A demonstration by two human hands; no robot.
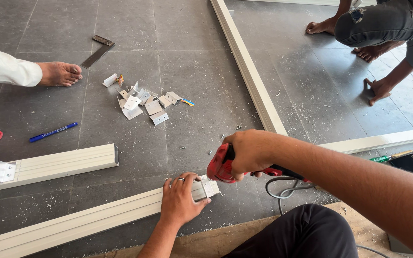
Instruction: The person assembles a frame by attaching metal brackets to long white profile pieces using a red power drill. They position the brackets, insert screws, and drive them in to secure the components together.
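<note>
We've got our left hand [180, 203] pressed flat, fingers spread, on the near end of the long cream aluminium channel profile [87, 220] lying on the grey tiled floor [187, 52], pinning it down right beside the small silver angle bracket [208, 187] seated at its tip. Our right hand [250, 152] is wrapped tight around the red corded power drill [221, 166], nose pointing down at that bracket. To do this well, we'd say keep the drill square to the bracket face, lean weight through the left palm so the profile can't skate, and keep those fingertips back from the bit. Its grey cable [276, 191] loops close by our knee, a likely snag. Loose screws [211, 143] are scattered just beyond the drill, and a heap of spare silver brackets [142, 102] sits further out. There's a shorter cream profile [53, 165] to the left with a bracket already on it, a blue pen [53, 132], a steel try square [99, 50], and a long cream frame rail [249, 71] running away. Another person's bare foot [59, 73] rests at left; a second person crouches top right, hand [379, 90] on the floor.
</note>
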